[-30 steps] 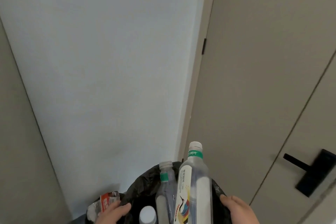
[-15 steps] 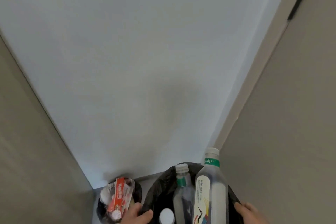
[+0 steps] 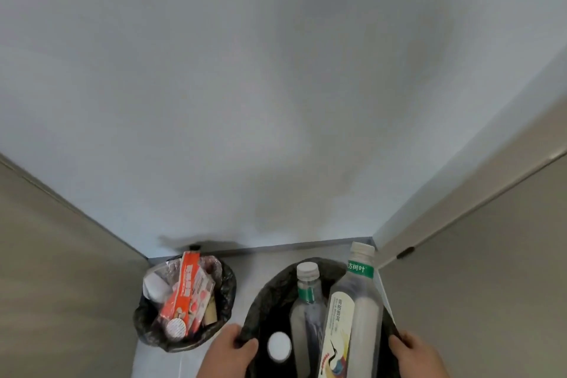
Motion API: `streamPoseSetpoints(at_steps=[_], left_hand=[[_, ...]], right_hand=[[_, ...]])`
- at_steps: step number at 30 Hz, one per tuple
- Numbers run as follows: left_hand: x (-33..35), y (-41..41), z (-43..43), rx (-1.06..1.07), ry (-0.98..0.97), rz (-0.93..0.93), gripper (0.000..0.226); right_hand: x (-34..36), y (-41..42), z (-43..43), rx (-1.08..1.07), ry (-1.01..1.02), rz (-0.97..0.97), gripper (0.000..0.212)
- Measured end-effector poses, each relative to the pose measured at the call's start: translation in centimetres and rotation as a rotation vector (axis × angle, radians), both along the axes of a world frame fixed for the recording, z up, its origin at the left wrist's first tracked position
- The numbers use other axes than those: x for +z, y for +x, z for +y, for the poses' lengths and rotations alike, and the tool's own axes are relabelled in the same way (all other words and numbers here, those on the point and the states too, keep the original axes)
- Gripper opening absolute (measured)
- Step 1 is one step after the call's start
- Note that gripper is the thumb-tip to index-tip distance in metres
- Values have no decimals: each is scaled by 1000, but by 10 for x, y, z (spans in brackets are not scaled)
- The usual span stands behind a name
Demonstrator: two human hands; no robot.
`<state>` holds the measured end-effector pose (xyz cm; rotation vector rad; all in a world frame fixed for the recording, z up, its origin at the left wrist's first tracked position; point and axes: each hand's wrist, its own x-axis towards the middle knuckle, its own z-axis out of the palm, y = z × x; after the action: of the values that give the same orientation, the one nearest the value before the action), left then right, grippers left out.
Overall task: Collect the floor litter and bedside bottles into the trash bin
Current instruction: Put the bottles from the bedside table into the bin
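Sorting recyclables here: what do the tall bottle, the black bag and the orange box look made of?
The tall bottle looks like clear glossy plastic: see-through, with a printed label. The black bag seems to be thin plastic film, crinkled with a dull sheen. The orange box is probably printed cardboard: flat panels, creased edges.

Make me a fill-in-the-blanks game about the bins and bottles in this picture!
1. The left hand and right hand grip the rim of a trash bin lined with a ____ bag.
2. The tallest bottle in it has a ____ band under its white cap.
3. The second bin on the floor, holding an orange carton, stands to the ____ of the gripped one.
Missing words: black; green; left.
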<state>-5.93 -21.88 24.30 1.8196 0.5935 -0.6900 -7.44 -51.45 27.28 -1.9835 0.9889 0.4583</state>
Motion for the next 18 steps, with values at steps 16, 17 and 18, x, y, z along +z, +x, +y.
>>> streamPoseSetpoints(at_steps=[16, 17, 18], left_hand=[[-241, 79, -40, 227, 173, 56, 8], [-248, 83, -41, 218, 191, 50, 9], [-254, 90, -42, 206, 215, 30, 10]], right_hand=[[-277, 119, -9, 175, 85, 75, 21], [-284, 124, -8, 169, 83, 76, 21], [-289, 132, -7, 164, 80, 68, 20]])
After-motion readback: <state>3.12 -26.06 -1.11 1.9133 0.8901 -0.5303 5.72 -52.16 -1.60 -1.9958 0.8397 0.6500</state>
